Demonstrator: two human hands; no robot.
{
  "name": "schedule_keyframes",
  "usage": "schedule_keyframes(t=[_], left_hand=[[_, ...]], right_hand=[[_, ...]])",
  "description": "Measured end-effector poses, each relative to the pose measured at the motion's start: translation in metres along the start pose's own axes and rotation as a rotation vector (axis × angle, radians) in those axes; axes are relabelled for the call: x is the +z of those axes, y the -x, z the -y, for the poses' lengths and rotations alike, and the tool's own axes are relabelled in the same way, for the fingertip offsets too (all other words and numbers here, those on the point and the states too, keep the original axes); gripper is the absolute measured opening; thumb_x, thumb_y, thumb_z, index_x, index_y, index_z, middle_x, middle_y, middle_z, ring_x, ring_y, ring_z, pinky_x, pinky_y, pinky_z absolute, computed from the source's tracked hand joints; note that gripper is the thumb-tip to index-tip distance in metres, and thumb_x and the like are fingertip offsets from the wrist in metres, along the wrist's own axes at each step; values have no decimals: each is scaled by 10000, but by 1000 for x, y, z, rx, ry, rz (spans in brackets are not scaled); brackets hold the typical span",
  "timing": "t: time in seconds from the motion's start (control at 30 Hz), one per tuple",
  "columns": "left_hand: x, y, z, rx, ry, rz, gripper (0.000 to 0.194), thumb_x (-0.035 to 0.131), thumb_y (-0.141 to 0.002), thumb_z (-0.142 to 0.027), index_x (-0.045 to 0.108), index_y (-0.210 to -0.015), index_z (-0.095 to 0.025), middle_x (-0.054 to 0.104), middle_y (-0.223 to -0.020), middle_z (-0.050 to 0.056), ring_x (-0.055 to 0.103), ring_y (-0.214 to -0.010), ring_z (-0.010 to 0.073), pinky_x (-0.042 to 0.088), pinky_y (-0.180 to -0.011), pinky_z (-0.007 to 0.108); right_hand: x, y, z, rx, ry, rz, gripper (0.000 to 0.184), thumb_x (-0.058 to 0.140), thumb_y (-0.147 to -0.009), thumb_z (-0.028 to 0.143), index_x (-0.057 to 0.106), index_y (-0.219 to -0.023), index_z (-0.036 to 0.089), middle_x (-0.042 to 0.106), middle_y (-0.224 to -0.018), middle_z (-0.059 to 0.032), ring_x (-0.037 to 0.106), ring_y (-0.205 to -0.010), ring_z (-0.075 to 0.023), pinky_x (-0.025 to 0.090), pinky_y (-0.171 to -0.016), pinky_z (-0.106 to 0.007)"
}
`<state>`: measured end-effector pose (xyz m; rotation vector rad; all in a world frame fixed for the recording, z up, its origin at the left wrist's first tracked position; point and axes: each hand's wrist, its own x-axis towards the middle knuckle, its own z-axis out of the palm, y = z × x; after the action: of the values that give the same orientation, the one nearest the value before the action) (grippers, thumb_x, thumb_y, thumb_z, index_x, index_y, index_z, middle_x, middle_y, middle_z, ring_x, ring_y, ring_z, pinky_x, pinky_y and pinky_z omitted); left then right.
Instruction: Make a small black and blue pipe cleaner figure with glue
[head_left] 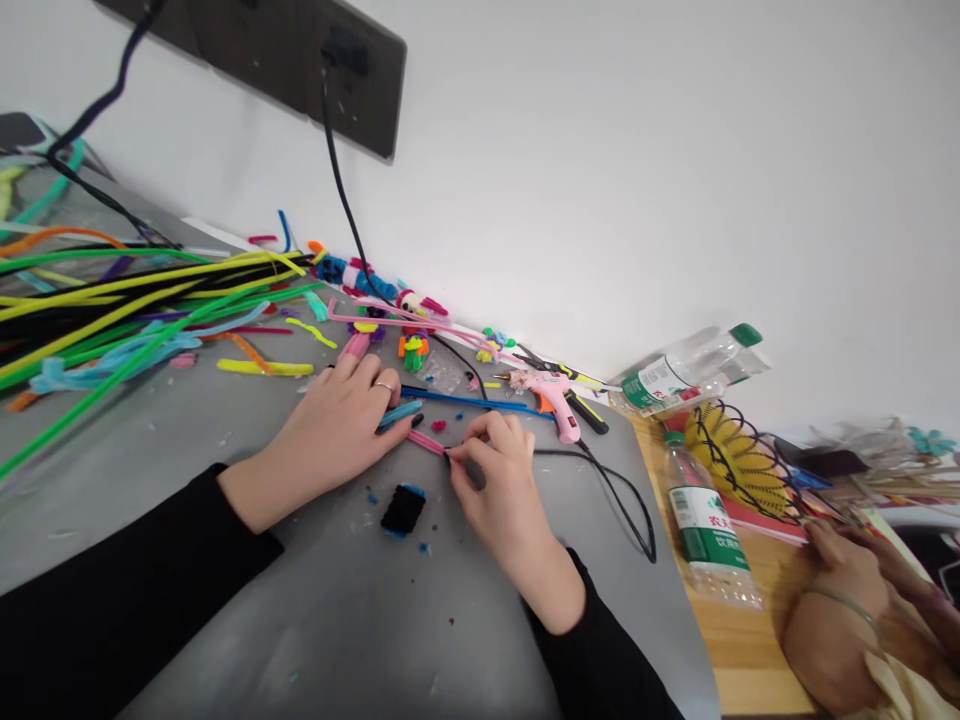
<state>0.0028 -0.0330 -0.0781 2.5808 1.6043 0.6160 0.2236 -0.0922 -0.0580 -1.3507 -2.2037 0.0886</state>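
Note:
A short pink pipe cleaner (427, 441) stretches between my two hands, just above the grey mat. My left hand (341, 425), with a ring on it, rests on the mat with bent fingers, its thumb pressing near one end of the pink strip. My right hand (502, 490) pinches the other end between thumb and forefinger. A light blue fuzzy piece (400, 413) pokes out beside the left thumb. Blue pipe cleaners (472, 400) lie just beyond both hands. Nearer to me sits a small black fuzzy block (403, 509) with blue edges.
A pink glue gun (551, 392) lies to the right, its black cord (649, 535) looping over the mat. Long pipe cleaners (150, 300) are heaped left. Small fuzzy figures (414, 350) line the wall. Bottles (709, 530) and another person's hands (840, 590) are at the right.

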Motion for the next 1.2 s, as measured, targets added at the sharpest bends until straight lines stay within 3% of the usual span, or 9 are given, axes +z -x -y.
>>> schedule_keyframes(t=[0.87, 1.2], left_hand=[[-2, -2, -4, -83, -82, 58, 218, 637, -965, -421, 637, -972, -203, 649, -1073, 203, 524, -1402, 507, 558, -994, 571], [-4, -3, -4, -99, -75, 81, 217, 634, -944, -404, 649, -1000, -195, 639, -1069, 186, 621, -1156, 457, 556, -885, 541]], right_hand=[[2, 1, 0, -13, 11, -18, 217, 652, -919, 7, 629, -836, 206, 653, -980, -62, 592, -931, -232, 391, -781, -363], [3, 0, -1, -19, 8, -23, 217, 656, -906, -1, 628, -836, 202, 651, -981, -62, 591, -934, -232, 388, -777, -360]])
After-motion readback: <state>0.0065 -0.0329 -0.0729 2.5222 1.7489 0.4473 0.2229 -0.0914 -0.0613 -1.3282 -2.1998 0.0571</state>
